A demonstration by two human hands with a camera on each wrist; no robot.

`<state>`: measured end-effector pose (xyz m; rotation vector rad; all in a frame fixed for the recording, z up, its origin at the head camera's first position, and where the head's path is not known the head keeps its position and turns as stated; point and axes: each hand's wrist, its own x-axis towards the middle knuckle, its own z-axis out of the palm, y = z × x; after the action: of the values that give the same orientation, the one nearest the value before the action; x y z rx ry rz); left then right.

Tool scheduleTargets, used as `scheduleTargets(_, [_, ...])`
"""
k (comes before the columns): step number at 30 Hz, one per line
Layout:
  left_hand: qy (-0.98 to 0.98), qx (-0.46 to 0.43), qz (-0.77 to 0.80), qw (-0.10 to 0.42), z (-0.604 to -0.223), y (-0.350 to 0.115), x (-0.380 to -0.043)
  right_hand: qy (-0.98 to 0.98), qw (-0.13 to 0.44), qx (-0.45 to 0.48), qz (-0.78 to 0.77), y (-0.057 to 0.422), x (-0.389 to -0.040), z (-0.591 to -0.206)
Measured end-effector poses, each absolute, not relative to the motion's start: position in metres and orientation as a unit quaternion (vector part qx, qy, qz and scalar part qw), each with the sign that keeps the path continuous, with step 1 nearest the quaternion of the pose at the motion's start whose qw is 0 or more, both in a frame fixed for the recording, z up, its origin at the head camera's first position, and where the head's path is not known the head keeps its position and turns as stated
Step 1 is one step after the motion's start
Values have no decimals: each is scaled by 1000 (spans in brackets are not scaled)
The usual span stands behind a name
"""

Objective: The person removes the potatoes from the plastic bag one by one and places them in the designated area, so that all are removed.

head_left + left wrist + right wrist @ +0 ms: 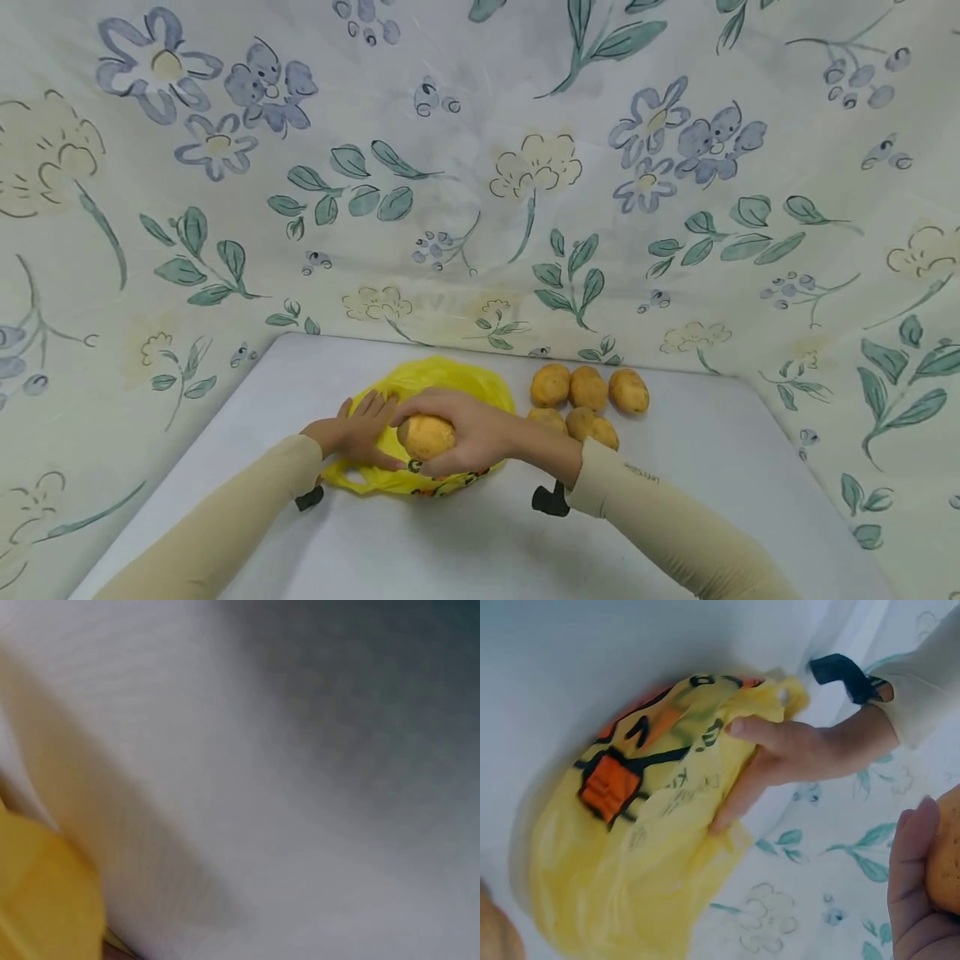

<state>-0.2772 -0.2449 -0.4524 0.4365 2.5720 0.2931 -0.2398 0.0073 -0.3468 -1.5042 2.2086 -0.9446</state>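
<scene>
My right hand point(476, 429) grips a potato point(429, 437) above a yellow plastic bag point(472, 379), thumb and fingers round its sides. In the right wrist view that potato point(946, 859) shows at the right edge, against the curled fingers. The left hand point(362, 433) lies spread on the bag's left part, its fingers straight. From the right wrist, the left thumb and a finger point(739, 799) appear stretched across the printed plastic. Mostly blurred white surface fills the left wrist view, with some yellow plastic point(45, 892) at lower left.
Several potatoes point(588, 387) sit in a loose group right of the bag, partly behind the right forearm. All stand on a white table point(675, 517). A floral-patterned sheet point(480, 208) rises behind the table's far edge.
</scene>
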Motion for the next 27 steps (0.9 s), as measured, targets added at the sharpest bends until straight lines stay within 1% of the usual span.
scheduleTargets(4, [953, 159, 86, 242, -462, -247, -281, 793, 156, -492, -324, 25, -238, -342])
scheduleTargets(8, [955, 158, 88, 234, -465, -248, -283, 807, 135, -464, -340, 42, -238, -341])
scheduleTargets(12, [955, 156, 79, 240, -463, -248, -282, 807, 115, -449, -365, 56, -239, -341])
scheduleTargets(22, [953, 160, 88, 240, -457, -245, -277, 819, 130, -409, -381, 100, -249, -350])
scheduleTargets(27, [954, 159, 84, 239, -456, -244, -276, 835, 99, -392, -373, 121, -252, -352])
